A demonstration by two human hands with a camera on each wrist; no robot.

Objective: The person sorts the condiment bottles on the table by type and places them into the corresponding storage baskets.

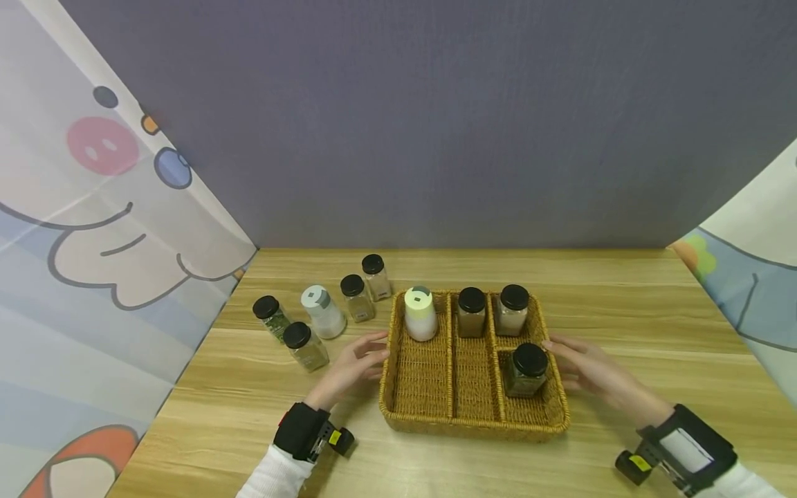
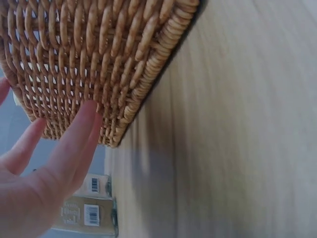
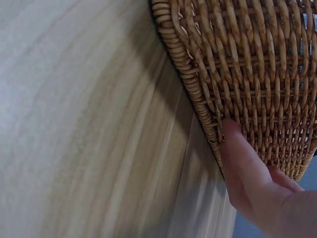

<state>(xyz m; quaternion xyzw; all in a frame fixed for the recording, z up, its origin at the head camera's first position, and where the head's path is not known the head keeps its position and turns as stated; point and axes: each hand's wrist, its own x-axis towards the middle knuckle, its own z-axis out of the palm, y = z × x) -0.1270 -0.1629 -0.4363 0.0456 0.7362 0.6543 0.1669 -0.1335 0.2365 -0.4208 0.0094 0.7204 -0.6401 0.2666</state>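
Hands are flanking a woven basket (image 1: 474, 422) that is sitting on a wooden table (image 1: 623, 304). The left hand (image 1: 356, 365) is lying at the basket's left wall with its fingers straight and slightly spread; in the left wrist view one fingertip (image 2: 88, 110) is touching the wicker (image 2: 94, 54) near the wall's lower edge, while the other fingers are standing a little off it. The right hand (image 1: 593, 373) is reaching in from the opposite side, fingers extended and close together, and in the right wrist view a finger (image 3: 238, 148) is pressing against the basket's outer weave (image 3: 257, 74) just above the tabletop (image 3: 74, 124). Neither hand is curling around anything.

Between the two sets of fingertips the basket is showing its divided compartments. Just past the left fingertips, in the left compartment, a white shaker with a pale yellow-green cap (image 1: 420, 313) is standing upright. Further along, a black-lidded jar of brown spice (image 1: 471, 312) is standing in the middle compartment, and a black-lidded jar of pale spice (image 1: 512, 310) is standing in the far right section. Nearest the right fingertips, a black-lidded jar of dark green herbs (image 1: 526, 370) is standing in the near right section.

Outside the basket, beyond the left hand's fingers, five more containers are standing on the table: a white shaker (image 1: 322, 311) and four black-lidded jars (image 1: 305, 346), well apart from the fingertips.
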